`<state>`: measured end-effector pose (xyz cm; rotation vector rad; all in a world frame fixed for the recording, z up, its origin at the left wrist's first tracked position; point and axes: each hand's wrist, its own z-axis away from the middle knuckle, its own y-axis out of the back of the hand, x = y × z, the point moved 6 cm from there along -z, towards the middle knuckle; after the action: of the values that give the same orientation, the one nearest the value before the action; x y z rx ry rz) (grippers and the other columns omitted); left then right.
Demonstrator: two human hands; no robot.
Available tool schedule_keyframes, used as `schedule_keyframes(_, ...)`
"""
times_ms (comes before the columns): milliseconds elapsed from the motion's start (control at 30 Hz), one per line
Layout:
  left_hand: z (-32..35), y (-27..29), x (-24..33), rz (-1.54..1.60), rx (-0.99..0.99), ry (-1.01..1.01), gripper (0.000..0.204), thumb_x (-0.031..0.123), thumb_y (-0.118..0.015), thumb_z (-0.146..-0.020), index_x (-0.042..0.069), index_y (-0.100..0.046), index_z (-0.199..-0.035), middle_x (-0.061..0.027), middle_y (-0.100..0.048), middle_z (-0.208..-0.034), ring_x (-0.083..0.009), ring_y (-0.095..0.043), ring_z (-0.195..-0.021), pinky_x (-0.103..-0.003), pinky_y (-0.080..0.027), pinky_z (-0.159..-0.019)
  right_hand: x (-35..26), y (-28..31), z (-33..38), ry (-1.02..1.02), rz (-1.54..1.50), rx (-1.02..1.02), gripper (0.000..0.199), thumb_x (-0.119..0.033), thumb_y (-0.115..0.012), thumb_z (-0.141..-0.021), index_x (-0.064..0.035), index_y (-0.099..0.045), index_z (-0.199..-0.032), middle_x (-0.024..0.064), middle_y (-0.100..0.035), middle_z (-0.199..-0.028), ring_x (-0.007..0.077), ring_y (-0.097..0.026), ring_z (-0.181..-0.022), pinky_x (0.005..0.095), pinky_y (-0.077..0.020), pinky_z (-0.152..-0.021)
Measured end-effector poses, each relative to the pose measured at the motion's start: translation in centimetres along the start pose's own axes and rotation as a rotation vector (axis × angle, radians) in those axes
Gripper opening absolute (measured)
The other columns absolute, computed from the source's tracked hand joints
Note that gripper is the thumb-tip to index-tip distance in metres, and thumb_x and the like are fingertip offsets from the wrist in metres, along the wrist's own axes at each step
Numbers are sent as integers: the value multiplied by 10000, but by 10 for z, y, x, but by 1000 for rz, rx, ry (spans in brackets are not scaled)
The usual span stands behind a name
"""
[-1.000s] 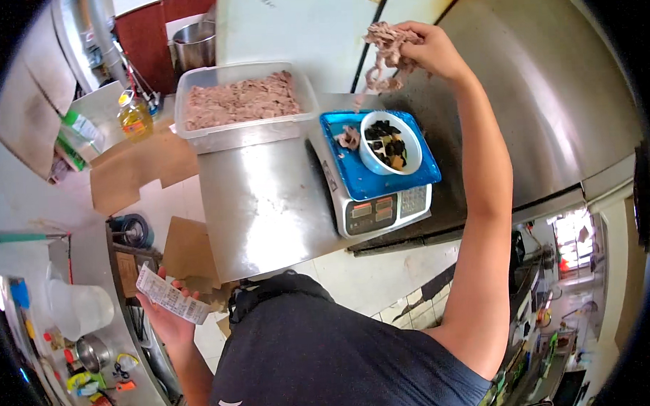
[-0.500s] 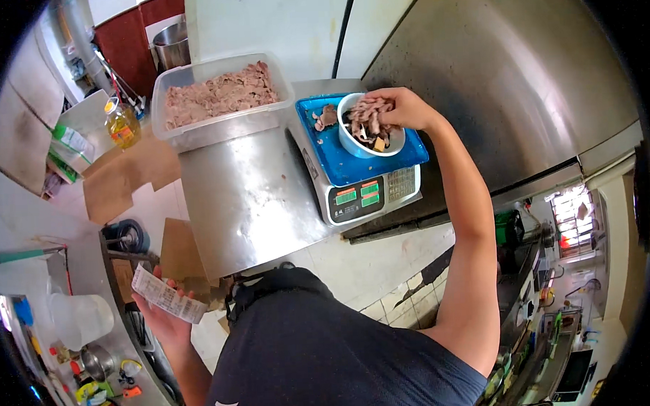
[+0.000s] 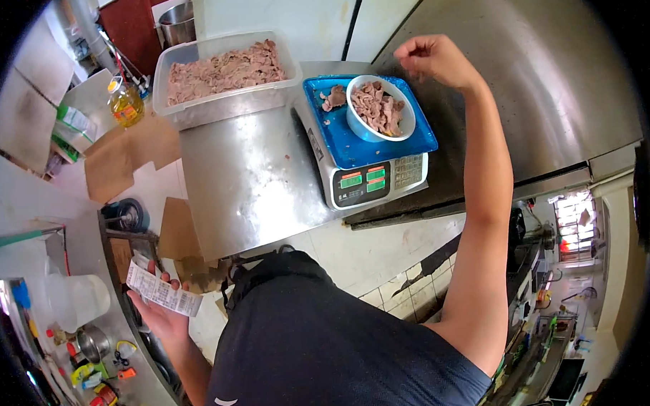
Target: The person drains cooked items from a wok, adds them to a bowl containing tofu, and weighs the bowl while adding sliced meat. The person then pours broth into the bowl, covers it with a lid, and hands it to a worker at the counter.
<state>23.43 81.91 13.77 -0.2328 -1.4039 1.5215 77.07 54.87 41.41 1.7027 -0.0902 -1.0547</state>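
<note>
A white bowl (image 3: 354, 122) stands on the blue tray (image 3: 352, 153) of a digital scale (image 3: 331, 178), heaped with sliced meat (image 3: 376, 109). A few loose meat scraps (image 3: 333, 97) lie on the tray left of the bowl. My right hand (image 3: 438, 61) is raised beyond the bowl's upper right side, apart from it. Its fingers are loosely bent, and I see nothing in them. Low at the left, my left hand (image 3: 163, 312) holds a printed paper slip (image 3: 163, 289), lying across its fingers.
A clear plastic tub (image 3: 228, 106) of sliced meat stands behind and left of the scale on a steel table (image 3: 245, 184). A steel panel (image 3: 535, 67) rises at the right. An oil bottle (image 3: 124, 102) and cardboard (image 3: 133, 149) are at the left.
My right hand has let go of the meat, which now lies spread in the bowl, and has lifted up and to the right. My left hand still holds the slip.
</note>
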Motion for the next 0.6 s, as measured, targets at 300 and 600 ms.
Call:
schedule_keyframes(300, 20, 15, 8, 20, -34, -62, 709, 621, -370, -974, 94, -374, -1448, -109, -584, -1139, -255, -551, -885, -464, -427, -891, -90, -75, -95, 263, 118, -92, 228, -203, -652, -913, -10, -677, -793, 39, -649, -666, 109, -602, -570, 276, -506, -535)
schedule_keyframes(600, 48, 32, 8, 65, 43, -141, 687, 606, -357, -988, 96, -367, -1449, -121, -586, -1088, -277, -571, -920, -487, -450, -876, -87, -183, -205, 152, 557, -319, 356, -266, -698, -774, -22, -717, -1032, 187, -722, -909, 313, -696, -801, 380, -550, -757)
